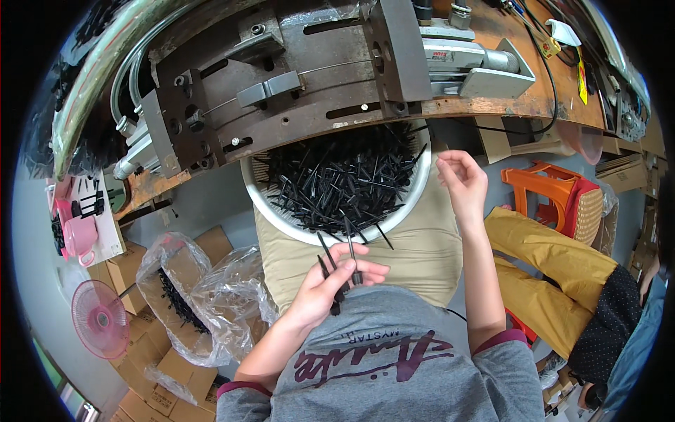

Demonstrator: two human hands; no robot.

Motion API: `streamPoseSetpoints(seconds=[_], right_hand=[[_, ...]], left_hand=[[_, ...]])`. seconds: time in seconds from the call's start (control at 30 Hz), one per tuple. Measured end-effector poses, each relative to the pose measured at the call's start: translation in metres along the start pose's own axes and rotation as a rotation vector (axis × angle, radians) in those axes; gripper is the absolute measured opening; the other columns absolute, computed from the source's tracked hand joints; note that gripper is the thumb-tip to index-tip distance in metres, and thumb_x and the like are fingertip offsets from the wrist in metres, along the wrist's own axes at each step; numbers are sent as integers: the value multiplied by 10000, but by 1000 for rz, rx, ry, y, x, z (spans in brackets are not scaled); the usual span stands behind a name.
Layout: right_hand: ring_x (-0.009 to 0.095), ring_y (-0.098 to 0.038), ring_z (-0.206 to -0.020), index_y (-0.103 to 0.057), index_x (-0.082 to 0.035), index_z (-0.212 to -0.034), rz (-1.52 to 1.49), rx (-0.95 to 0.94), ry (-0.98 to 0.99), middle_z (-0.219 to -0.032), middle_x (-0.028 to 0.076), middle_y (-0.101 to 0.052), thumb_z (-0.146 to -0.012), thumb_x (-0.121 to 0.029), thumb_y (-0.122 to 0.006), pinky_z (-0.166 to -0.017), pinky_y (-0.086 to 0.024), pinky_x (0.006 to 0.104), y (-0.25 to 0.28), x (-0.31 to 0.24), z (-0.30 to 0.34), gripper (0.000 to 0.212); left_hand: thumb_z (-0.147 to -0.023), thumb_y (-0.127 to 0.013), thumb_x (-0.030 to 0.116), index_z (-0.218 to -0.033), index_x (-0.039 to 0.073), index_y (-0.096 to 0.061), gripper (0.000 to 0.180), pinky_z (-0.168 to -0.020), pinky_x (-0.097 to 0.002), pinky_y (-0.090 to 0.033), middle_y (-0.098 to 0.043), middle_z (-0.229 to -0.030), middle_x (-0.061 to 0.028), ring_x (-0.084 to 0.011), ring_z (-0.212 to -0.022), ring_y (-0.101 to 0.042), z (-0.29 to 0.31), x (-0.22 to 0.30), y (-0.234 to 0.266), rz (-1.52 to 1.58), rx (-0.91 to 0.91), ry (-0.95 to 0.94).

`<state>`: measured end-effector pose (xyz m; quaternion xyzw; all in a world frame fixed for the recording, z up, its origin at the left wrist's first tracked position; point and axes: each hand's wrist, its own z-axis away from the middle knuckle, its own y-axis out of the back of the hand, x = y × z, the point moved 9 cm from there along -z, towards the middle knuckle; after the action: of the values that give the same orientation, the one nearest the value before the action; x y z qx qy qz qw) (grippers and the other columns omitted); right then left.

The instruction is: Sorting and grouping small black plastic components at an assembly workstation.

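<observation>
My left hand (325, 285) is closed around several slim black plastic pieces (323, 267), each with a long thin tip and a thicker end. They stick out past the fingers at different angles, in front of my shirt. A white round basin (271, 224) rests at my lap, heaped with many similar black pieces (337, 179). Just beyond the basin's right rim, my right hand (464, 181) is raised with its fingers loosely bent and a gap by the thumb. Nothing shows in it.
A metal fixture (281, 91) on a wooden bench (506, 105) overhangs the basin's far side. On the left are a pink fan (100, 320), cardboard boxes (155, 380) and a plastic-lined box (176, 295). An orange stool (538, 179) and another person's yellow-clad legs (555, 253) are on the right.
</observation>
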<state>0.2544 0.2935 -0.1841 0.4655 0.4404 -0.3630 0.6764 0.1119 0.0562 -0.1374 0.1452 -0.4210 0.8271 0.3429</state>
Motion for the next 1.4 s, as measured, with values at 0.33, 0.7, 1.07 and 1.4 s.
streamPoseSetpoints(seconds=[0.33,0.7,1.07,1.4], right_hand=[[181,-624,-599,-715,-27,-965,313,-60,240,-737,113,-658,-772,-136,-725,-624,-511,309,-56,-25,-38,222],[353,-648,-812,-683,-21,-868,636,-76,329,-882,159,-672,-746,-283,-736,-740,-527,422,-98,-9,-61,294],[203,-679,-772,-680,-7,-906,385,-126,1243,-925,104,-682,-725,21,-691,-650,-546,293,-51,-129,123,183],[198,-677,-839,-681,-2,-878,383,-390,1437,-963,109,-668,-761,-74,-642,-686,-529,261,-60,-157,183,143]], left_hand=[[-1024,-458,267,-893,29,-525,280,-720,-314,-503,-600,-850,-94,-202,-850,-622,13,-16,-3,-104,-102,-9],[-1027,-452,267,-976,11,-555,281,-517,-247,-404,-481,-696,-33,-122,-638,-474,15,-10,11,-98,32,-35],[-1014,-486,214,-1118,-17,-576,269,-518,-191,-377,-505,-775,0,-63,-680,-464,-6,15,38,-28,298,-144],[-914,-661,131,-1088,-7,-659,222,-493,-175,-302,-645,-817,16,-12,-570,-426,-11,25,1,-78,128,-146]])
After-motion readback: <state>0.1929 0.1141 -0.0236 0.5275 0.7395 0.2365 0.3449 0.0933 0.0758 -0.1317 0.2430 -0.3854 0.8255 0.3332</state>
